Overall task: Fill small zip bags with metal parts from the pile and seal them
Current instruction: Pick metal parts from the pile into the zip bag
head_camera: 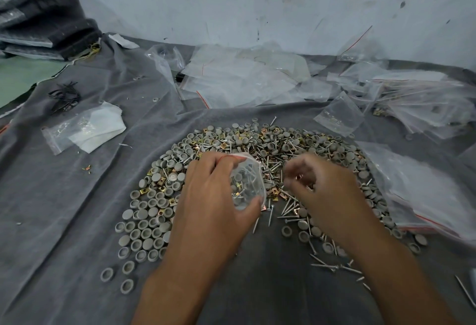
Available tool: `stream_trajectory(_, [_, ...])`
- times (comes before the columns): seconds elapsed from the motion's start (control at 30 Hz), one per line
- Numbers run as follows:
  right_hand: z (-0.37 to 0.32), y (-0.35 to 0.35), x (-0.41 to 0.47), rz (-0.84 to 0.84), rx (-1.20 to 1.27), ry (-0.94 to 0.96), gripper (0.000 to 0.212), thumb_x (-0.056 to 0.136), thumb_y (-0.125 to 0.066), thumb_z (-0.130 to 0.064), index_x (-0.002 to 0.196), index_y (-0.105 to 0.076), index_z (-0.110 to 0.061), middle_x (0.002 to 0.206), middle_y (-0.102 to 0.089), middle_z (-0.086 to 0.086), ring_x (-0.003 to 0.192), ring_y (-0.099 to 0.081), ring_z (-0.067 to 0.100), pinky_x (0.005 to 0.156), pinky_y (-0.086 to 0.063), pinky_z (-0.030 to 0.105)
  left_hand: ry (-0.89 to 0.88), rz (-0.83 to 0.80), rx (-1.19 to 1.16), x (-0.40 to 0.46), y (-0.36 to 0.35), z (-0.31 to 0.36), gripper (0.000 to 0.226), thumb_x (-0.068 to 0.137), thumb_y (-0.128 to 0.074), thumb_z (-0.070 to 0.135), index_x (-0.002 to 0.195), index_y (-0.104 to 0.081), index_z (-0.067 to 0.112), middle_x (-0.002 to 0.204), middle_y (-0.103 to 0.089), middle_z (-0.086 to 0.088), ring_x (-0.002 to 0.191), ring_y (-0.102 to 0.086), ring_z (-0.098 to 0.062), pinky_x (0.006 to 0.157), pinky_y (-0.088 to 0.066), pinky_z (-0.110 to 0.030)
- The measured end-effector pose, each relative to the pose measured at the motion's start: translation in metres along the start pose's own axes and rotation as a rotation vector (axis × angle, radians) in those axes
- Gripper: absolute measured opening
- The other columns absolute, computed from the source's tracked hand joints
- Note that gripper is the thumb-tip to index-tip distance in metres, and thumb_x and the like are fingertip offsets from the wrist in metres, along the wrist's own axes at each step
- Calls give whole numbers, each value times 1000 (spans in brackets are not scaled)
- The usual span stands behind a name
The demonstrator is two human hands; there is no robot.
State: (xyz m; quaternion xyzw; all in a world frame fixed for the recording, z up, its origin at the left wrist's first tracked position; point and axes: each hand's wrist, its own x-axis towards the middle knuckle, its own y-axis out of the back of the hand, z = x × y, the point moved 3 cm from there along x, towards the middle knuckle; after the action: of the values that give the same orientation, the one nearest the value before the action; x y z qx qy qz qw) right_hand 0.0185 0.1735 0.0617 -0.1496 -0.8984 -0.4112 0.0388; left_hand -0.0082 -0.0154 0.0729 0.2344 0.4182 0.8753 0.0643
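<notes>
A small zip bag [247, 183], already partly loaded with screws and clips, is gripped by the left hand [213, 195] over the middle of the pile of metal parts [257, 149] on the grey cloth [64, 195]. The right hand [324, 190] is blurred just beside it, fingers curled; whether parts are pinched cannot be told. The bag's mouth is best held wide and tilted toward the right hand, so that parts drop inside. No writing or brand can be read.
</notes>
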Motion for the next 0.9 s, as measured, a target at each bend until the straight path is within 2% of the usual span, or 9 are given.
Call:
stream_trajectory(0.07, [16,-15,-3,-287,-210,-155,17,88,-76,-32,99,-64,-37,98,-64,-17,82,-61,-1,73,-56,27,1,-6,0,0,0,0,54,72,-81,37,120,-61,24,114,-51,10,110,-44,-11,90,-28,-12])
stream_trajectory(0.13, [21,-26,-6,-409,-309,-195,20,86,-76,-41,101,-64,-37,102,-58,-17,89,-58,5,80,-57,37,-1,-4,7,0,1,0,54,72,-82,36,120,-61,23,114,-51,9,110,-44,-11,90,-27,-11])
stream_trajectory(0.27, [14,-32,-4,-260,-363,-150,29,83,-71,-59,92,-63,-33,86,-66,-14,85,-60,7,78,-54,35,2,-5,11,1,2,-1,55,71,-82,36,120,-62,21,115,-52,7,111,-46,-13,91,-28,-13])
stream_trajectory(0.43, [9,-46,-10,-288,-336,-147,23,86,-72,-43,99,-58,-30,90,-67,-12,89,-64,13,81,-54,35,7,7,-6,1,2,-3,53,71,-82,35,118,-62,20,113,-52,5,110,-47,-14,93,-29,-14])
stream_trajectory(0.57, [7,-44,-14,-262,-216,-171,17,88,-69,-32,90,-52,-32,82,-64,-11,74,-61,11,72,-53,34,13,13,0,2,2,-5,53,71,-82,34,118,-62,18,113,-53,3,109,-48,-16,92,-30,-15])
stream_trajectory(0.63, [2,-49,-17,-256,-171,-178,17,87,-69,-33,90,-53,-31,80,-65,-10,73,-61,12,72,-53,33,12,16,-3,1,2,-5,53,71,-82,33,118,-62,19,113,-52,5,109,-47,-15,91,-29,-14])
stream_trajectory(0.73, [-2,-61,-20,-264,-243,-190,15,91,-66,-41,98,-61,-29,88,-70,-6,85,-65,18,81,-54,32,14,10,-8,1,2,-4,53,71,-81,34,118,-61,21,113,-50,7,109,-46,-13,89,-25,-12])
stream_trajectory(0.9, [-10,-67,-19,-238,-339,-220,16,92,-61,-39,102,-63,-26,95,-68,0,90,-66,24,69,-44,27,20,10,-8,1,2,-5,53,70,-81,33,118,-63,19,113,-52,5,111,-47,-15,90,-25,-11])
